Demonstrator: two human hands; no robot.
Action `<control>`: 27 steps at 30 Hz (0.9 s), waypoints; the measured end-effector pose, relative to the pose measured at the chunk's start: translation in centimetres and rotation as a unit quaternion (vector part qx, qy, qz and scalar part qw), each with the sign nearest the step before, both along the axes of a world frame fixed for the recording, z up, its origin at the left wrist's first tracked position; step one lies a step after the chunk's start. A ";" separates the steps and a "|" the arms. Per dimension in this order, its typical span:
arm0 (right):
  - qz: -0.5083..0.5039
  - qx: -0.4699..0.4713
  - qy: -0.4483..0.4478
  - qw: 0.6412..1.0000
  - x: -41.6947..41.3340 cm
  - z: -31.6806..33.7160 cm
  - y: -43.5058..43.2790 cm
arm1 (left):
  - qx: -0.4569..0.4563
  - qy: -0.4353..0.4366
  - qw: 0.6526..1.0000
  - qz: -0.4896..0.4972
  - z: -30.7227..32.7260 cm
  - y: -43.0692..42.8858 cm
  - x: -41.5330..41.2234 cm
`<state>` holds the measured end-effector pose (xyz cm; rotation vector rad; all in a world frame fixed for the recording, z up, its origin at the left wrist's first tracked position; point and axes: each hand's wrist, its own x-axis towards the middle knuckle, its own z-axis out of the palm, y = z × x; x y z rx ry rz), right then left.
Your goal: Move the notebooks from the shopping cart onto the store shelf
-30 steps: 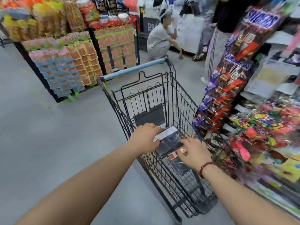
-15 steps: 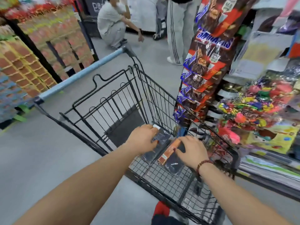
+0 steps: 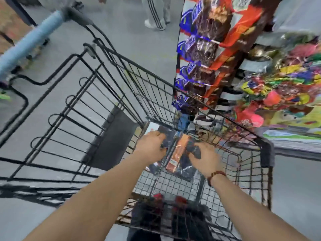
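Note:
Both my arms reach down into a black wire shopping cart (image 3: 205,108). Dark, plastic-wrapped notebooks (image 3: 184,168) lie on the cart floor, one with an orange strip along its edge. My left hand (image 3: 150,146) grips the left side of the dark notebooks. My right hand (image 3: 205,155), with a bead bracelet at the wrist, curls its fingers over the right side of the notebooks. The store shelf (image 3: 291,138) stands just right of the cart, full of colourful packets.
A hanging rack of chocolate bars (image 3: 199,54) stands close to the cart's far right side. The cart's blue handle (image 3: 29,44) points away to the upper left. A person's legs (image 3: 156,13) stand on the grey floor beyond. My feet show under the cart.
The view has tilted down and closer over the cart. Both hands stay on the notebooks at the cart bottom, fingers curling further around them.

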<state>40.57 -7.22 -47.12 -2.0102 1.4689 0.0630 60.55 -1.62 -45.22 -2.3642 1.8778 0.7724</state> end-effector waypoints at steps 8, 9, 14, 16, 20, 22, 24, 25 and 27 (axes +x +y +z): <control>-0.157 0.030 0.027 0.987 0.0 -8.9 0.3 | 0.026 0.029 0.999 -0.009 -8.4 -1.8 0.9; -0.168 0.038 0.039 0.984 0.1 -9.9 0.2 | 0.028 0.027 0.999 -0.016 -9.3 -1.9 0.9; -0.278 0.070 0.021 0.958 0.7 -14.4 -0.4 | 0.019 0.025 0.998 -0.046 -12.8 -1.9 1.1; -0.313 0.072 0.009 0.947 0.8 -15.6 -0.4 | 0.001 0.016 0.997 -0.079 -13.9 -1.6 1.5; -0.332 0.092 0.004 0.939 0.3 -17.3 -0.4 | -0.034 0.012 0.992 -0.120 -14.9 -1.2 2.6; -0.346 0.098 -0.003 0.933 0.1 -16.7 -0.5 | -0.045 0.025 0.991 -0.122 -15.1 -1.0 2.8; -0.352 0.084 -0.014 0.932 -0.2 -16.0 -0.5 | -0.050 0.041 0.991 -0.113 -15.2 -0.9 2.8; -0.353 0.072 -0.025 0.933 -0.3 -15.4 -0.4 | -0.045 0.049 0.992 -0.103 -15.2 -1.0 2.8; -0.345 0.046 -0.061 0.935 -0.5 -14.2 -0.3 | -0.038 0.072 0.993 -0.083 -15.1 -1.0 2.7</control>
